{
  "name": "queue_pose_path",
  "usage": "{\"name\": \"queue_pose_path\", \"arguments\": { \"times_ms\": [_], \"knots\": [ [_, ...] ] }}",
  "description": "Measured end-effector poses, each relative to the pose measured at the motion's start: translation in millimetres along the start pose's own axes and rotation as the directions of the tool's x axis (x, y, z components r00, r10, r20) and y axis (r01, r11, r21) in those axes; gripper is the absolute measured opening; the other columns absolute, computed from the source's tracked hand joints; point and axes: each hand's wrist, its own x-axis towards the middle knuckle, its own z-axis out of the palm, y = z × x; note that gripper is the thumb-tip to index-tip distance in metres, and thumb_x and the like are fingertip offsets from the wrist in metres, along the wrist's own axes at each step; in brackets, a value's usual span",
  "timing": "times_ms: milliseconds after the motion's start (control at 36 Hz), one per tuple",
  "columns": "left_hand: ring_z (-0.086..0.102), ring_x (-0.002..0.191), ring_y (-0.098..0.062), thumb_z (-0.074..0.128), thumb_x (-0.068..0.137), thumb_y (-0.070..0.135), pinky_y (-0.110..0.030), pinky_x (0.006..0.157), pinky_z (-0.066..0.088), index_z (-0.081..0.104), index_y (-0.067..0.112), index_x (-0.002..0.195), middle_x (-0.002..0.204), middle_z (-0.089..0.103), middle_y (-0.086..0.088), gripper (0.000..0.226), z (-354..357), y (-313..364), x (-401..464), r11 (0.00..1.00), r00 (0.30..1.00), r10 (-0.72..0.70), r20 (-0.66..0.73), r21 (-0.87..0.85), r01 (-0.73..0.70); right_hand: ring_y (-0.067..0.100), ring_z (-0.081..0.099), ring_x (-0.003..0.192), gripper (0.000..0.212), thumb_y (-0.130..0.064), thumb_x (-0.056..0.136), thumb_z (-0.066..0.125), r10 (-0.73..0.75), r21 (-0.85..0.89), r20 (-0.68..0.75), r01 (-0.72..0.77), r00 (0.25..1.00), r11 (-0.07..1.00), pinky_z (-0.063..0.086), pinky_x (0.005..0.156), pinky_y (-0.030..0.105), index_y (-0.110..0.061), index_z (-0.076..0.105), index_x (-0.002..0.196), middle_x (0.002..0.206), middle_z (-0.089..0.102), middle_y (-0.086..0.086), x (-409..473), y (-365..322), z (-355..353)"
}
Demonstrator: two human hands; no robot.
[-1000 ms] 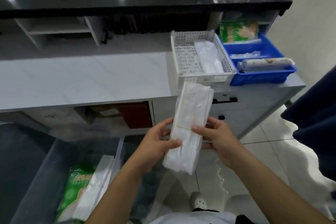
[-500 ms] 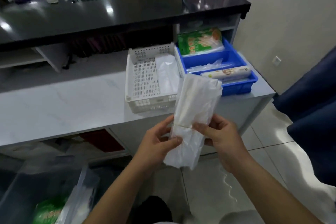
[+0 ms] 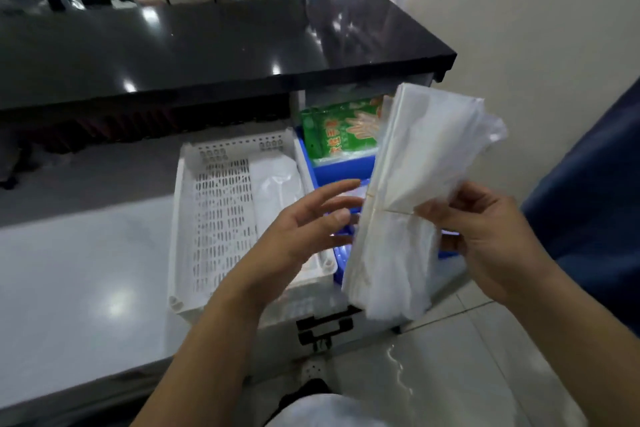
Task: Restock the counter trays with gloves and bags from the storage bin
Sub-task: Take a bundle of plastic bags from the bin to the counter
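Observation:
A long bundle of clear plastic bags point(image 3: 412, 191), tied at its middle with a thin band, is held upright in front of the trays. My right hand point(image 3: 485, 236) grips the bundle at the band. My left hand point(image 3: 304, 229) is off it, fingers spread, just left of the bundle and over the white tray's right side. The white perforated tray point(image 3: 214, 218) on the counter holds a flat packet of clear bags point(image 3: 277, 184). Behind the bundle, the blue tray point(image 3: 339, 170) holds a green pack of gloves point(image 3: 339, 132). The storage bin is out of view.
A black upper counter point(image 3: 207, 48) overhangs the back of the trays. The pale lower counter point(image 3: 79, 270) stretches left. A drawer with a black handle point(image 3: 325, 326) sits under the trays. A wall and dark blue fabric point(image 3: 588, 191) are close on the right.
The view has moved closer to the trays and the bin has dropped out of sight. My left hand let go of the bundle and opened. My right hand carried the bundle up and right.

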Motion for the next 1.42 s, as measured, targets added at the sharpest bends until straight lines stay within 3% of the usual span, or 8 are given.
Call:
{"name": "queue_pose_path", "arguments": {
  "times_ms": [111, 222, 444, 639, 806, 1000, 1222, 1417],
  "knots": [
    [0.059, 0.117, -0.011, 0.072, 0.086, 0.034, -0.037, 0.092, 0.052, 0.058, 0.045, 0.127, 0.136, 0.057, 0.006, 0.045, -26, -30, 48, 0.949, 0.897, -0.101, -0.431, 0.228, 0.217, 0.018, 0.075, 0.082, 0.017, -0.013, 0.07, 0.076, -0.048, -0.126, -0.038, 0.043, 0.998, 0.991, 0.058, 0.062, 0.024, -0.019, 0.077, 0.086, 0.09, 0.078, 0.001, 41, -14, -13],
    [0.052, 0.117, -0.012, 0.07, 0.086, 0.031, -0.039, 0.09, 0.052, 0.036, 0.045, 0.144, 0.148, 0.042, 0.006, 0.069, -40, -54, 75, 0.833, 0.873, -0.193, -0.449, 0.394, 0.387, 0.016, 0.073, 0.09, 0.019, -0.003, 0.081, 0.072, -0.2, -0.459, -0.01, 0.174, 0.98, 0.871, 0.059, 0.075, 0.025, -0.014, 0.074, 0.096, 0.093, 0.077, 0.001, 83, -29, -20],
    [0.064, 0.106, -0.019, 0.065, 0.08, 0.025, -0.045, 0.087, 0.055, 0.031, 0.06, 0.127, 0.132, 0.057, 0.009, 0.067, -30, -70, 97, 0.765, 0.865, -0.115, -0.489, 0.511, 0.391, 0.034, 0.066, 0.069, 0.022, -0.022, 0.09, 0.065, -0.289, -0.878, 0.45, 0.478, 0.845, 0.032, 0.044, 0.06, 0.032, -0.024, 0.074, 0.11, 0.084, 0.075, 0.011, 165, -19, -31],
    [0.057, 0.075, 0.013, 0.065, 0.084, 0.015, -0.018, 0.065, 0.048, 0.036, 0.045, 0.14, 0.083, 0.047, 0.047, 0.069, -24, -75, 97, 0.728, 0.792, -0.126, -0.597, 0.487, 0.483, 0.031, 0.067, 0.089, 0.032, -0.021, 0.089, 0.057, 0.061, -0.759, 0.601, 0.593, 0.797, -0.271, 0.034, 0.059, 0.031, -0.035, 0.064, 0.116, 0.1, 0.073, 0.0, 229, 43, -23],
    [0.053, 0.074, 0.031, 0.07, 0.086, 0.011, -0.001, 0.051, 0.043, 0.046, 0.039, 0.137, 0.087, 0.054, 0.043, 0.062, -29, -80, 98, 0.788, 0.736, -0.218, -0.641, 0.33, 0.521, 0.029, 0.067, 0.084, 0.023, -0.018, 0.082, 0.061, 0.159, -0.699, 0.637, 0.652, 0.754, -0.292, 0.029, 0.057, 0.031, -0.023, 0.064, 0.105, 0.092, 0.072, 0.002, 260, 89, -10],
    [0.044, 0.131, -0.011, 0.071, 0.088, 0.027, -0.029, 0.106, 0.04, 0.031, 0.033, 0.151, 0.15, 0.041, 0.009, 0.074, -18, -74, 102, 0.697, 0.723, -0.08, -0.686, 0.48, 0.533, 0.029, 0.066, 0.079, 0.028, -0.007, 0.081, 0.055, 0.08, -0.735, 0.644, 0.645, 0.76, -0.208, 0.031, 0.057, 0.03, -0.022, 0.065, 0.103, 0.087, 0.069, 0.002, 274, 119, -14],
    [0.041, 0.133, -0.024, 0.066, 0.086, 0.038, -0.038, 0.112, 0.031, 0.041, 0.028, 0.145, 0.144, 0.049, 0.001, 0.065, -12, -59, 184, 0.053, 0.933, 0.087, -0.35, 0.937, 0.346, 0.027, 0.065, 0.096, 0.024, -0.037, 0.087, 0.061, 0.077, -0.78, 0.618, 0.623, 0.782, -0.062, 0.037, 0.061, 0.032, -0.024, 0.061, 0.108, 0.105, 0.07, 0.001, 283, 112, -54],
    [0.061, 0.094, -0.03, 0.056, 0.085, 0.005, -0.033, 0.06, 0.035, 0.053, 0.019, 0.12, 0.105, 0.064, -0.005, 0.038, -29, -72, 211, -0.239, 0.972, -0.014, -0.235, 0.945, 0.225, 0.024, 0.065, 0.095, 0.024, -0.018, 0.087, 0.055, 0.135, -0.793, 0.558, 0.574, 0.819, -0.205, 0.037, 0.063, 0.029, -0.027, 0.062, 0.107, 0.106, 0.069, 0.0, 285, 99, -97]
  ]
}}
